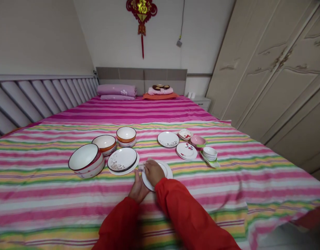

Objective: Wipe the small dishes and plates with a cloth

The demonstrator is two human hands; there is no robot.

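Observation:
In front of me a white dark-rimmed plate (147,183) is held at its left edge by my left hand (138,188), whose thumb points up beside the rim. My right hand (154,171) is closed on a small white cloth or tissue (141,167) and presses it to the plate's upper left. Another white plate (170,171) shows behind and to the right of the held one. Just left of my hands, a dark-rimmed plate with a floral pattern (122,158) lies stacked on other plates.
Large white bowls (84,158) and orange-banded bowls (104,142) stand to the left. Farther right sit a patterned plate (168,139), flowered plates (186,151), a pink bowl (198,140) and small stacked white bowls (210,152). A striped sheet (71,208) covers the bed.

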